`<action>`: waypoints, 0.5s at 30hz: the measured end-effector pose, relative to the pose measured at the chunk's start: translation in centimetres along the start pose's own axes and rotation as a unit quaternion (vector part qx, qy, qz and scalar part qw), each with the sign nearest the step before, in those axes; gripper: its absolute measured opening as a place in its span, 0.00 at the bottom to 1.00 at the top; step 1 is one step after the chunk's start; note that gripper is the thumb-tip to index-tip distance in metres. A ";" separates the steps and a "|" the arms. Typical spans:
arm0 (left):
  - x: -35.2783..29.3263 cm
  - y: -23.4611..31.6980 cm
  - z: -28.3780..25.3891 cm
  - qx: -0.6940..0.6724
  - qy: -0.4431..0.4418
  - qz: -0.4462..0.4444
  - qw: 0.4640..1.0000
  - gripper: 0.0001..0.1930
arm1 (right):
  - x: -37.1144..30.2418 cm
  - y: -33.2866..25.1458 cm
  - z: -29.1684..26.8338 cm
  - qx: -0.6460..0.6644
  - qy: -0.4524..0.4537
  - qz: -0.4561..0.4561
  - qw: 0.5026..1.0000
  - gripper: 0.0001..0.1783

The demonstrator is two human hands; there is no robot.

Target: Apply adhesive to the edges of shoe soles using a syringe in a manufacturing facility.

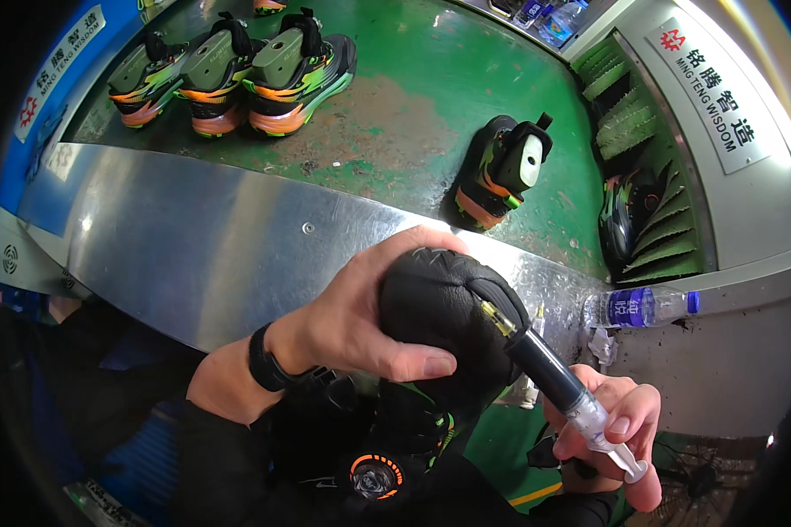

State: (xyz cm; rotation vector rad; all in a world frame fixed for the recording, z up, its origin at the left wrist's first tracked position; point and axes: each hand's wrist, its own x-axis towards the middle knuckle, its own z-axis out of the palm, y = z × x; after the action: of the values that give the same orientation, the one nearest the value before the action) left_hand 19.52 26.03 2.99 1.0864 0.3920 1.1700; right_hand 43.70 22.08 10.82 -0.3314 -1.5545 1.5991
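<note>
My left hand (360, 307) is closed around a black shoe (439, 294), thumb across its near side and fingers behind. Its rounded end is turned up, and green streaks show lower down. In my right hand (620, 408) is a syringe (545, 364) with dark fluid in its barrel, tilted up to the left. Its yellowish tip lies at the seam along the shoe's edge; whether it touches cannot be made out. The fingers wrap round the clear rear part of the syringe, near the white plunger end. A black band circles my left wrist.
A metal ledge (211, 255) borders a green conveyor belt (395, 114). Three shoes (294, 75) stand far left, another shoe (501, 171) nearer right. Green strips (624, 114) hang at a machine opening, with a shoe (624, 211) among them. A water bottle (646, 307) lies at right.
</note>
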 end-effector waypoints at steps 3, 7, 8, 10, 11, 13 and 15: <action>0.1 0.0 0.0 -0.004 0.009 0.000 1.000 0.36 | -0.1 0.0 0.3 0.005 0.026 -0.022 0.999 0.32; 0.1 0.5 0.3 0.031 0.053 -0.015 0.998 0.38 | -0.9 0.3 0.1 0.006 0.041 -0.028 0.999 0.34; 0.1 0.6 0.2 0.057 0.069 -0.015 0.996 0.39 | -1.1 0.5 -0.1 0.008 0.041 -0.030 0.999 0.35; 0.3 0.8 0.4 0.060 0.075 -0.028 0.995 0.39 | -1.6 0.7 -0.4 0.010 0.043 -0.031 0.999 0.36; 0.4 0.9 0.4 0.064 0.083 -0.038 0.994 0.40 | -1.9 0.7 -0.5 0.011 0.041 -0.033 0.999 0.37; 0.6 1.0 0.4 0.076 0.083 -0.041 0.993 0.40 | -2.3 0.9 -0.7 0.009 0.045 -0.035 0.998 0.37; 0.7 1.0 0.3 0.090 0.086 -0.042 0.991 0.40 | -2.8 0.9 -0.8 0.011 0.047 -0.038 0.998 0.38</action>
State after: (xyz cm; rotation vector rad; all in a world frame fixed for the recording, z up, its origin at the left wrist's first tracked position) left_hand 19.49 26.45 4.19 1.1157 0.6816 1.1729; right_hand 45.58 20.71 8.86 -0.3274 -1.4617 1.5197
